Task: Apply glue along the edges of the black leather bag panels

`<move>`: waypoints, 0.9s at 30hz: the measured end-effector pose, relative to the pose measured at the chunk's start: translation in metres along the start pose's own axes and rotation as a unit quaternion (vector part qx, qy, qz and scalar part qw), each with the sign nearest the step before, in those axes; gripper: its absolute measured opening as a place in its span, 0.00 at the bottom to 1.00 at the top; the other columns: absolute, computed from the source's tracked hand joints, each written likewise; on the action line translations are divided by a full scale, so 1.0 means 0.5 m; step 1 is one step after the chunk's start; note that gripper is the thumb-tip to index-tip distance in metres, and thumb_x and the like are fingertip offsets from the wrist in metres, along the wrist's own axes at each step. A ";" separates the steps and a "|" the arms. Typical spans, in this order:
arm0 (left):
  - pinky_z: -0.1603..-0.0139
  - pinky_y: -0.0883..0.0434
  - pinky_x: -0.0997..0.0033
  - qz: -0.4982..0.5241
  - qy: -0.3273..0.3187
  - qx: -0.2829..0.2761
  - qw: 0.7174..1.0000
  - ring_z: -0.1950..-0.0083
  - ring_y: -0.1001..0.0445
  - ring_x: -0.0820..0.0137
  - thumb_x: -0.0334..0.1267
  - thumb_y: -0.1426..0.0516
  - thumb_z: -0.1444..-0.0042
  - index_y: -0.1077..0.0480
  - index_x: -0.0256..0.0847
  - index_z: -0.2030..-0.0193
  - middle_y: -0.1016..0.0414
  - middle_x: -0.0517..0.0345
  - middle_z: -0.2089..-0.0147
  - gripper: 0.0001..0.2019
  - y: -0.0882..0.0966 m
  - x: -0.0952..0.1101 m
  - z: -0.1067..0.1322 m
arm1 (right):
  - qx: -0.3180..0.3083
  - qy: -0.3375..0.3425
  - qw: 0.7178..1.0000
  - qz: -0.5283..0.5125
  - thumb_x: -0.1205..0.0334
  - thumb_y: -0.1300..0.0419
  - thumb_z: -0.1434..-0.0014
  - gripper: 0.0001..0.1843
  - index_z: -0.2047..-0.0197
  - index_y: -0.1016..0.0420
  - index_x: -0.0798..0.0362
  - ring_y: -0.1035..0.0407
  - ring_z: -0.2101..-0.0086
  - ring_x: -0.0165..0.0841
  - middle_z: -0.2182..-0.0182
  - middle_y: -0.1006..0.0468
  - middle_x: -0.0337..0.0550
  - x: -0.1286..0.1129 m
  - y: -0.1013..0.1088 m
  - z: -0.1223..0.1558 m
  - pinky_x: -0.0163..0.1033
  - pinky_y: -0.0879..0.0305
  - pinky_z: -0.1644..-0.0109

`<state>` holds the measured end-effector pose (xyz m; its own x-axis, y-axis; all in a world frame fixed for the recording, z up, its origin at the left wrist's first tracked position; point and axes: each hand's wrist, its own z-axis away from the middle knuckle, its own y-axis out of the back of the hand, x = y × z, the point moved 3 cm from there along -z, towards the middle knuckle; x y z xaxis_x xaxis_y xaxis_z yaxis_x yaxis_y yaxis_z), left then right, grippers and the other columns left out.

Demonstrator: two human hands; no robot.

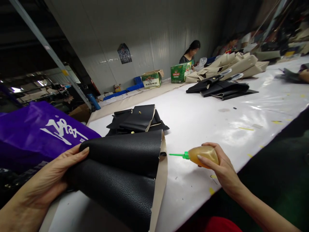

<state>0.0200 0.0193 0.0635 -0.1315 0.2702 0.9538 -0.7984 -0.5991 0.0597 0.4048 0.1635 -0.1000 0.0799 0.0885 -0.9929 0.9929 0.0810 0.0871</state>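
My left hand (56, 174) is closed on the left end of a folded black leather-like panel (123, 151), thumb on top and the other fingers mostly hidden beneath. A beige backing shows along the panel's right edge. My right hand (222, 167) grips a squeeze bottle (204, 156) of amber liquid, lying nearly level. Its thin green nozzle (177, 154) points left, its tip a little apart from the panel's edge. Just behind the panel lies a stack of similar black pieces (137, 119) with small gold-coloured metal parts.
A purple bag (45, 129) stands at the left. Farther along the white table (193, 119) lie more black pieces (224, 88) and a beige heap (231, 64). Green cartons (178, 74) stand near a seated person (189, 54). Another person's hand (304, 75) shows at the right edge.
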 end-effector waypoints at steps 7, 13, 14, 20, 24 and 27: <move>0.73 0.22 0.68 -0.027 -0.008 -0.009 1.000 0.68 0.20 0.57 0.24 0.31 0.68 0.22 0.56 0.60 0.18 0.52 0.63 0.27 -0.004 0.002 0.011 | -0.027 0.059 0.993 0.103 0.41 0.35 0.48 0.28 0.50 0.37 0.43 0.31 0.62 0.40 0.58 0.30 0.40 -0.006 -0.021 -0.039 0.43 0.33 0.59; 0.77 0.22 0.66 0.026 0.025 0.024 0.999 0.74 0.21 0.57 0.34 0.25 0.78 0.21 0.46 0.61 0.19 0.53 0.69 0.30 0.012 -0.008 -0.007 | -0.048 0.083 0.985 0.143 0.41 0.34 0.47 0.28 0.49 0.37 0.43 0.32 0.64 0.38 0.60 0.30 0.38 0.014 -0.031 -0.045 0.42 0.34 0.59; 0.76 0.22 0.65 0.027 0.025 0.027 0.999 0.73 0.20 0.57 0.34 0.25 0.79 0.22 0.46 0.61 0.19 0.53 0.69 0.30 0.013 -0.008 -0.008 | -0.049 0.084 0.984 0.147 0.42 0.34 0.47 0.28 0.48 0.37 0.43 0.32 0.64 0.38 0.60 0.30 0.38 0.017 -0.032 -0.046 0.42 0.34 0.59; 0.73 0.21 0.58 0.019 0.024 0.024 0.999 0.74 0.20 0.54 0.33 0.25 0.79 0.22 0.45 0.61 0.19 0.52 0.69 0.30 0.022 -0.014 -0.016 | -0.018 0.086 0.985 0.150 0.42 0.35 0.47 0.27 0.49 0.37 0.43 0.32 0.61 0.39 0.57 0.30 0.40 0.018 -0.037 -0.061 0.42 0.34 0.59; 0.75 0.22 0.58 0.023 0.020 0.023 0.999 0.75 0.21 0.54 0.33 0.25 0.78 0.22 0.45 0.61 0.19 0.50 0.67 0.30 0.028 -0.019 -0.020 | -0.025 0.077 0.985 0.150 0.42 0.35 0.47 0.27 0.49 0.37 0.43 0.31 0.65 0.38 0.61 0.30 0.39 0.014 -0.044 -0.072 0.42 0.34 0.61; 0.74 0.22 0.59 0.017 0.016 0.011 1.000 0.74 0.20 0.54 0.34 0.25 0.74 0.22 0.45 0.60 0.18 0.48 0.62 0.28 0.028 -0.019 -0.019 | -0.037 0.063 0.986 0.149 0.41 0.35 0.47 0.27 0.49 0.37 0.44 0.31 0.65 0.38 0.61 0.29 0.39 0.016 -0.046 -0.072 0.42 0.34 0.61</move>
<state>0.0047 0.0154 0.0525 -0.1771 0.2737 0.9454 -0.7806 -0.6241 0.0344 0.3792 0.1980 -0.1071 0.3502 0.2421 -0.9048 0.9176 0.1051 0.3833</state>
